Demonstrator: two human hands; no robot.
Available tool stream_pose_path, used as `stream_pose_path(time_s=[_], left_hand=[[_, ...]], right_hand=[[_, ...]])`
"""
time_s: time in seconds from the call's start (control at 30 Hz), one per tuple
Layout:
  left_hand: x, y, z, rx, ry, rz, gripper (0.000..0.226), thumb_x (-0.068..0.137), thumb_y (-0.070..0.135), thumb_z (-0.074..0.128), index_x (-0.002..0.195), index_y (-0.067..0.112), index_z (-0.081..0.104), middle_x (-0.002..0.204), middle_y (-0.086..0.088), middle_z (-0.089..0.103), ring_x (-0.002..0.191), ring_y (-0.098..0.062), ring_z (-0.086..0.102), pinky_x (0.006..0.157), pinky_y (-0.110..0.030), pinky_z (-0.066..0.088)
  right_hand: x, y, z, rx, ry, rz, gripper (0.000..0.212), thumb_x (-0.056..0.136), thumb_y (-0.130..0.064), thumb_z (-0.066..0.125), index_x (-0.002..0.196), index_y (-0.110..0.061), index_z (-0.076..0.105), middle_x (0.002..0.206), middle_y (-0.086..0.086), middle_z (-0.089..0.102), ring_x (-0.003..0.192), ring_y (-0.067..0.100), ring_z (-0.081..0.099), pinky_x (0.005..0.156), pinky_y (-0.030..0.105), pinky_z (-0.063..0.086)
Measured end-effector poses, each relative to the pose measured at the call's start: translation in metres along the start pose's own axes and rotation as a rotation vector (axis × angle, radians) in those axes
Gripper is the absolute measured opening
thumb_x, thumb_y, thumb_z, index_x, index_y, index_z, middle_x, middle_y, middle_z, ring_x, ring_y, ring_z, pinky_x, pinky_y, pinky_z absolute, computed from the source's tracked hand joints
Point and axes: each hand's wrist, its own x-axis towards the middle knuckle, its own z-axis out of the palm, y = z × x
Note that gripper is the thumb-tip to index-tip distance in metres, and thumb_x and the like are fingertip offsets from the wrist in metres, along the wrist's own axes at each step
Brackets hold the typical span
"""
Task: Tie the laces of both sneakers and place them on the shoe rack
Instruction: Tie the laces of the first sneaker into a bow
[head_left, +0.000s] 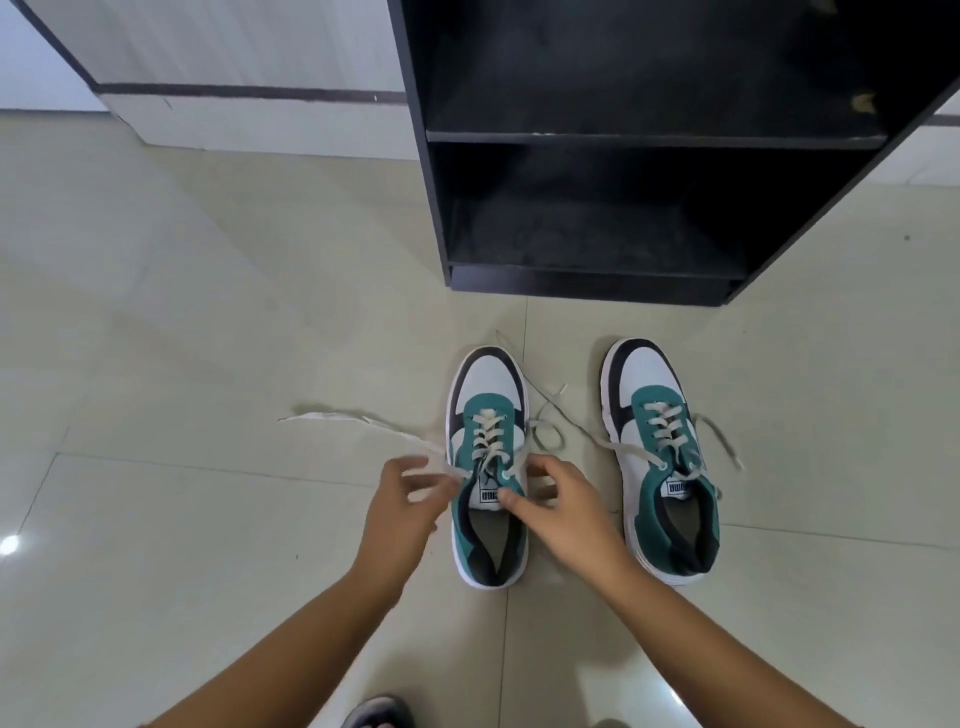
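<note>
- Your left hand (402, 501) and right hand (563, 506) flank the tongue of the left sneaker (488, 467) on the tiled floor (208, 519), one either side of the top eyelets, a likely set-up for crossing the two lace ends into a first knot.
- Your left hand has its fingers curled by the left lace end (363, 423), which trails away across the tiles beyond your fingertips. Motion blur keeps me from telling whether the lace is pinched or only brushed.
- Your right hand rests against the shoe's collar, thumb at the tongue label, fingers partly bent near the right lace end (545, 434). Whether it grips that lace cannot be told; the strand loops loosely just beyond your knuckles.
- The hands sit apart, with the shoe's tongue between them.
- The right sneaker (662, 457) stands well to the outside of your right hand, toe pointing the same way, laces slack and spilling to both sides, apparently waiting its turn.
- Both shoes look alike: teal uppers, white toe panels with dark trim, white soles, pale flat laces, none tied.
- The black shoe rack (597, 135) stands open ahead of your fingertips, its shelves dark and seemingly bare, close enough that a tied pair could go straight in.
</note>
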Motion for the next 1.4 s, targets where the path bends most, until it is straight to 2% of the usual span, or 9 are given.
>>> stream_pose_path(time_s=[0.13, 0.3, 0.4, 0.5, 0.63, 0.93, 1.07, 1.2, 1.4], left_hand=[[-0.004, 0.003, 0.002, -0.205, -0.111, -0.285, 0.034, 0.094, 0.038, 0.047, 0.114, 0.013, 0.057, 0.114, -0.002, 0.063, 0.103, -0.019, 0.059, 0.079, -0.034, 0.05], [0.001, 0.028, 0.004, -0.179, -0.04, -0.043, 0.022, 0.092, 0.025, 0.053, 0.111, 0.02, 0.061, 0.107, 0.003, 0.064, 0.098, -0.014, 0.058, 0.08, -0.031, 0.045], [0.0, 0.026, -0.002, -0.118, 0.123, 0.103, 0.023, 0.086, 0.019, 0.061, 0.109, 0.018, 0.055, 0.112, 0.001, 0.06, 0.098, -0.015, 0.058, 0.081, -0.033, 0.048], [-0.001, 0.02, -0.009, 0.359, 0.106, 0.503, 0.028, 0.088, 0.02, 0.058, 0.112, 0.029, 0.047, 0.117, 0.015, 0.053, 0.087, -0.007, 0.061, 0.07, -0.026, 0.049], [0.009, 0.012, -0.005, 0.872, 0.008, 0.612, 0.024, 0.092, 0.031, 0.049, 0.116, 0.033, 0.054, 0.117, 0.013, 0.061, 0.085, -0.012, 0.063, 0.069, -0.027, 0.048], [0.014, 0.02, -0.009, 0.989, 0.084, 0.646, 0.017, 0.091, 0.029, 0.049, 0.098, 0.03, 0.065, 0.101, 0.01, 0.068, 0.082, -0.016, 0.061, 0.061, -0.024, 0.037], [0.013, 0.024, -0.007, 0.933, 0.022, 0.62, 0.018, 0.088, 0.031, 0.056, 0.099, 0.028, 0.069, 0.101, 0.007, 0.069, 0.082, -0.014, 0.059, 0.065, -0.024, 0.04], [0.013, 0.027, -0.006, 0.998, 0.047, 0.669, 0.018, 0.09, 0.028, 0.053, 0.094, 0.026, 0.071, 0.093, 0.006, 0.064, 0.073, -0.012, 0.051, 0.057, -0.025, 0.036], [0.023, 0.022, -0.031, 1.104, 0.185, 0.616, 0.023, 0.093, 0.025, 0.049, 0.092, 0.019, 0.07, 0.09, 0.002, 0.062, 0.076, -0.023, 0.06, 0.057, -0.028, 0.035]], right_hand=[[-0.004, -0.012, -0.009, 0.519, -0.081, 0.187, 0.018, 0.085, -0.024, 0.065, 0.1, -0.015, 0.069, 0.102, 0.002, 0.07, 0.098, 0.018, 0.063, 0.085, 0.026, 0.048], [-0.004, -0.026, -0.016, 0.537, -0.066, 0.096, 0.006, 0.084, -0.017, 0.066, 0.079, -0.015, 0.068, 0.079, 0.001, 0.067, 0.077, 0.013, 0.06, 0.076, 0.028, 0.05], [-0.006, -0.021, -0.026, 0.273, 0.084, 0.027, 0.007, 0.085, -0.029, 0.064, 0.085, -0.022, 0.063, 0.082, -0.01, 0.065, 0.079, 0.01, 0.061, 0.079, 0.031, 0.05], [-0.009, -0.019, -0.038, -0.285, 0.222, -0.261, 0.013, 0.088, -0.031, 0.058, 0.098, -0.023, 0.058, 0.096, -0.011, 0.063, 0.087, 0.01, 0.059, 0.074, 0.03, 0.048], [0.001, -0.02, -0.032, -0.648, 0.028, -0.507, 0.022, 0.087, -0.023, 0.055, 0.109, -0.023, 0.059, 0.111, -0.005, 0.066, 0.105, 0.019, 0.054, 0.08, 0.036, 0.048], [0.003, -0.021, -0.028, -0.626, 0.044, -0.458, 0.011, 0.08, -0.027, 0.058, 0.088, -0.02, 0.062, 0.092, -0.004, 0.063, 0.095, 0.017, 0.054, 0.072, 0.03, 0.042], [0.004, -0.029, -0.024, -0.564, -0.052, -0.319, 0.023, 0.081, -0.035, 0.058, 0.101, -0.022, 0.058, 0.09, -0.001, 0.067, 0.096, 0.016, 0.051, 0.07, 0.032, 0.044], [0.011, -0.035, -0.025, -0.665, 0.062, -0.373, 0.015, 0.086, -0.036, 0.058, 0.09, -0.023, 0.065, 0.09, 0.0, 0.067, 0.097, 0.014, 0.05, 0.068, 0.027, 0.034], [0.003, -0.026, -0.04, -0.745, 0.179, -0.29, 0.017, 0.081, -0.027, 0.055, 0.081, -0.012, 0.063, 0.082, 0.004, 0.069, 0.093, 0.023, 0.052, 0.067, 0.033, 0.041]])
